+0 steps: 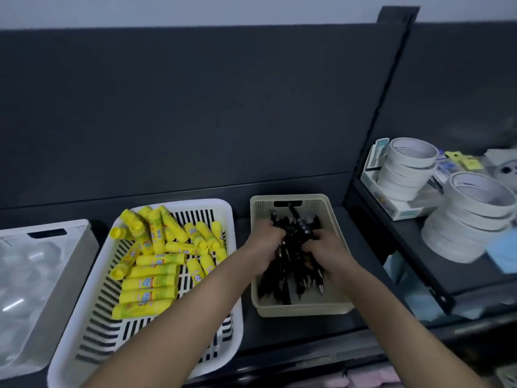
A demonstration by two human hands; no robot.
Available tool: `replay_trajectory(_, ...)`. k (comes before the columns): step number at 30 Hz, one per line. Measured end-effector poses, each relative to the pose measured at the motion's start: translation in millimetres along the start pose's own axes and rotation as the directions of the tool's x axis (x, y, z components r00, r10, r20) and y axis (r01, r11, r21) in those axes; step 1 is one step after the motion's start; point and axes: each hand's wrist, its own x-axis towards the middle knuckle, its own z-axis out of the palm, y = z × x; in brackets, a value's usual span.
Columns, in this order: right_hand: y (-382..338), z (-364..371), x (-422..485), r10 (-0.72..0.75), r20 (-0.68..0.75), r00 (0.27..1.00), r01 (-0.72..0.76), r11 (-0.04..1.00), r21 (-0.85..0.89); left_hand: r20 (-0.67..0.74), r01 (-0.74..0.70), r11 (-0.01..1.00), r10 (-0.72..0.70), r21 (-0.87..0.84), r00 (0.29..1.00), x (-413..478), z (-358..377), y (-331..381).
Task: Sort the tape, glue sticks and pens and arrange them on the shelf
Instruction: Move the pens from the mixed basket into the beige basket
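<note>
Both left hand [264, 243] and right hand [330, 252] curl fingers [318, 236] round black pens [291, 266] inside beige basket [296, 309].

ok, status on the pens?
Left hand and right hand both gripping black pens inside beige basket. Glue sticks in white basket beside. No obstruction seen.

Bright yellow plastic glue sticks [152, 278] with blue-and-orange labels, in a white slotted plastic basket [232, 219] striped with dark gaps. Glossy black pens [291, 264], silver at the tips, in a cream plastic basket [302, 310] speckled with fine perforations. White tape rolls [472, 219] and a pale blue pad [503, 253] on a dark grey metal shelf [293, 329]. Off-white plastic bin [70, 247] at far left.
</note>
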Motion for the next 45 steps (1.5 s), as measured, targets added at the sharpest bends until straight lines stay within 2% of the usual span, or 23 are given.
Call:
replay_trajectory(4,1,-2,1,-0.076,-0.004,0.997,0.073,0.964,-0.255,-0.052,-0.059,0.99,0.066,0.126,0.996,-1,-5,-2)
replay_trajectory(7,-6,7,0,-0.229,-0.035,0.973,0.195,0.89,-0.412,-0.121,-0.158,0.957,0.191,0.242,0.974,-8,-16,1)
replay_trajectory(10,-17,26,-4,-0.395,-0.005,0.919,0.331,0.776,-0.538,-0.191,-0.282,0.911,0.347,0.301,0.918,-17,-35,-1)
replay_trajectory(13,-27,51,-12,-0.489,0.109,0.866,0.457,0.682,-0.571,-0.278,-0.334,0.835,0.479,0.438,0.832,-27,-69,-5)
replay_trajectory(16,-31,80,-18,-0.546,0.221,0.808,0.562,0.601,-0.569,-0.308,-0.289,0.689,0.605,0.665,0.735,-37,-118,-16)
replay_trajectory(20,-31,117,-19,-0.524,0.407,0.748,0.657,0.498,-0.567,-0.344,-0.059,0.514,0.651,0.856,0.676,-47,-190,-28)
replay_trajectory(22,-33,138,-13,-0.496,0.471,0.73,0.679,0.444,-0.585,-0.336,0.047,0.434,0.619,0.9,0.71,-49,-218,-32)
replay_trajectory(24,-37,160,-4,-0.48,0.526,0.702,0.704,0.357,-0.614,-0.3,0.083,0.377,0.563,0.922,0.771,-51,-236,-35)
replay_trajectory(27,-45,189,10,-0.435,0.566,0.7,0.699,0.254,-0.669,-0.134,-0.054,0.31,0.553,0.949,0.822,-52,-245,-41)
replay_trajectory(30,-45,204,24,-0.292,0.577,0.763,0.636,0.18,-0.75,0.093,-0.225,0.236,0.468,0.945,0.879,-55,-238,-53)
replay_trajectory(33,-29,208,26,-0.167,0.568,0.806,0.585,0.073,-0.808,0.183,-0.285,0.262,0.354,0.922,0.917,-59,-236,-67)
replay_trajectory(36,-12,203,10,-0.175,0.612,0.771,0.623,0.012,-0.782,0.233,-0.343,0.319,0.337,0.883,0.912,-66,-240,-74)
replay_trajectory(41,4,193,-21,-0.194,0.671,0.716,0.687,0.021,-0.727,0.344,-0.454,0.346,0.334,0.821,0.877,-76,-238,-83)
replay_trajectory(45,-7,194,-24,-0.212,0.679,0.703,0.707,0.106,-0.699,0.316,-0.422,0.256,0.368,0.869,0.874,-69,-238,-86)
